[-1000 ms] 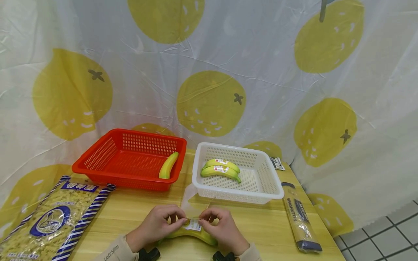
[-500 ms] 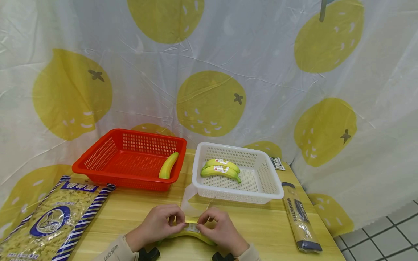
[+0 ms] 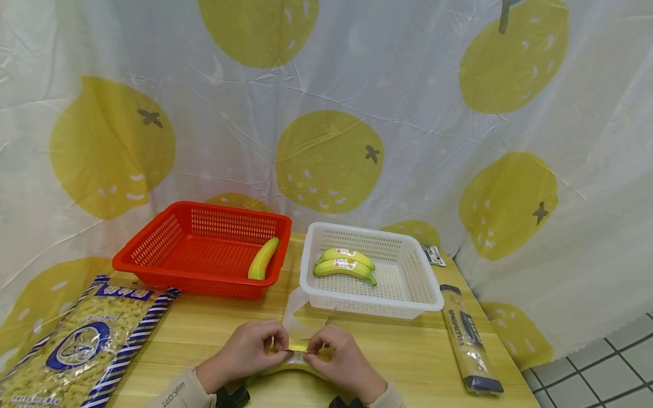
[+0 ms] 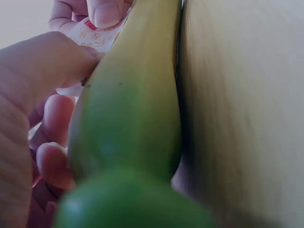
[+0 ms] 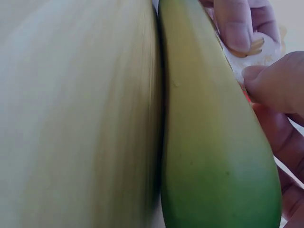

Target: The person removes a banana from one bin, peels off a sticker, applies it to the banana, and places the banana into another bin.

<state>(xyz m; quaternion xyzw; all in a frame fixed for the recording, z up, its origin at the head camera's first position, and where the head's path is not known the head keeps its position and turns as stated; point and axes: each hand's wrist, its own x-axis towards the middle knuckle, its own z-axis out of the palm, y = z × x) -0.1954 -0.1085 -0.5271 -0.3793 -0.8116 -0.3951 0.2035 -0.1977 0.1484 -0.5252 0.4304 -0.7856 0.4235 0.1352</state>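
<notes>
A yellow banana with green ends (image 3: pixel 293 368) lies crosswise on the table at the front, between both hands. A printed paper label (image 3: pixel 297 357) stands at its middle, tilted up from the far side of the skin. My left hand (image 3: pixel 257 344) pinches one end of the label between thumb and forefinger. Its other end is pinched by my right hand (image 3: pixel 340 358). In the left wrist view, red and orange print shows on the label (image 4: pixel 95 38) beside the banana (image 4: pixel 133 95). The right wrist view has a small banana picture on the label (image 5: pixel 256 50).
Behind the hands, a red basket (image 3: pixel 201 277) holds one banana (image 3: pixel 263 259); a white basket (image 3: pixel 367 301) holds two labelled bananas (image 3: pixel 346 267). A pasta bag (image 3: pixel 76 351) lies left, a spaghetti pack (image 3: pixel 469 340) right. A translucent strip (image 3: pixel 293 311) lies near the white basket.
The label's far edge has come up and tilted toward me, uncovering yellow skin behind it. Both hands keep their pinch, and the right has shifted slightly left.
</notes>
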